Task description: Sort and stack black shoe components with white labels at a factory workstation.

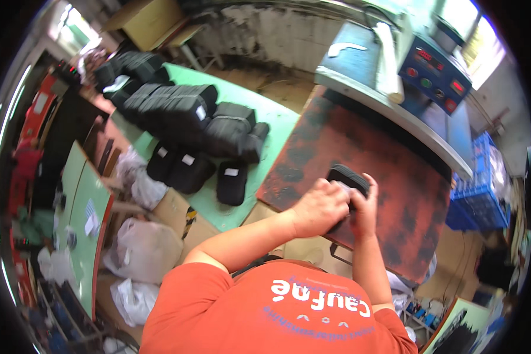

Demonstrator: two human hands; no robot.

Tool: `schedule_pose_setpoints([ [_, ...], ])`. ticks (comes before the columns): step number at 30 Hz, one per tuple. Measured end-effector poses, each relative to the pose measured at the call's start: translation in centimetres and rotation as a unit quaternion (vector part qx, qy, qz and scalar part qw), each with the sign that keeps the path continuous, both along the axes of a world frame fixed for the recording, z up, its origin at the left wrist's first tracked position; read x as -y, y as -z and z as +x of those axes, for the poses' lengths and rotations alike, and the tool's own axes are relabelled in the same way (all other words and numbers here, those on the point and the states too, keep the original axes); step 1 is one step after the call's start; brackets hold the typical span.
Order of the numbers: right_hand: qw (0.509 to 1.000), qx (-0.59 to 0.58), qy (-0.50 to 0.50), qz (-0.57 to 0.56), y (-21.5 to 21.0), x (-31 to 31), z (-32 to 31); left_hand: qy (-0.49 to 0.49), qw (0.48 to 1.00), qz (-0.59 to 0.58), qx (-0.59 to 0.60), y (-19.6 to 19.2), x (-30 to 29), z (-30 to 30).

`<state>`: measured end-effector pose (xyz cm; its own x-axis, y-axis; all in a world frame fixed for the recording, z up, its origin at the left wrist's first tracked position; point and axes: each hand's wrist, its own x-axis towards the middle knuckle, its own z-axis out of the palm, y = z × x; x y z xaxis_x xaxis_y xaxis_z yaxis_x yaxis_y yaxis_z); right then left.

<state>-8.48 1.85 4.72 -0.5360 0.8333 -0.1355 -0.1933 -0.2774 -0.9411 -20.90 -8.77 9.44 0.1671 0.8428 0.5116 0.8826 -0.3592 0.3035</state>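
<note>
Both of my hands hold a small black bundle of what looks like stacked, ridged fabric pieces above the near edge of the red, black-stained press bed. My left hand has its fingers curled over the bundle's near side, where a bit of white shows under the fingertips. From the other side my right hand grips it, with one finger raised along its edge. The bundle's lower part is hidden behind my hands. On the green table to the left lie several black bundles, some with white labels.
The red press bed stretches ahead under a blue heat press with a control box. A blue plastic crate stands at right. Plastic bags lie on the left, beside another green table.
</note>
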Motion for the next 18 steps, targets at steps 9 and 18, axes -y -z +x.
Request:
schedule_pose_setpoints([
  [9,0.932,-0.166,-0.07,-0.313,1.0,-5.2,-1.4,-0.235,0.949,-0.202,0.058,7.8,14.8,-6.4],
  [18,0.935,-0.067,-0.138,-0.319,4.3,-3.6,-8.4,-0.558,0.826,-0.058,0.055,12.0,20.5,-15.6],
])
